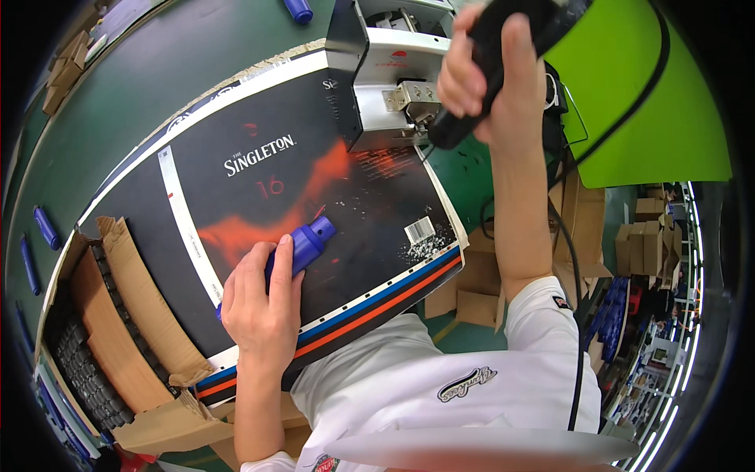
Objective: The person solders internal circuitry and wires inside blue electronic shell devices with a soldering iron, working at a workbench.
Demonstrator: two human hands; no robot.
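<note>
Head view: left hand (263, 315) half-curled around blue cylinder (305, 247), right hand (511, 94) tight around black tool (491, 51).

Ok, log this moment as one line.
left hand: holding blue stepped plastic cylinder over black printed sheet | right hand: gripping long black corded tool near silver metal fixture

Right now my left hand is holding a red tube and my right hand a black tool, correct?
Not quite: the tube in your left hand is blue, not red, as the head view shows. Your right hand does hold a black tool.
</note>
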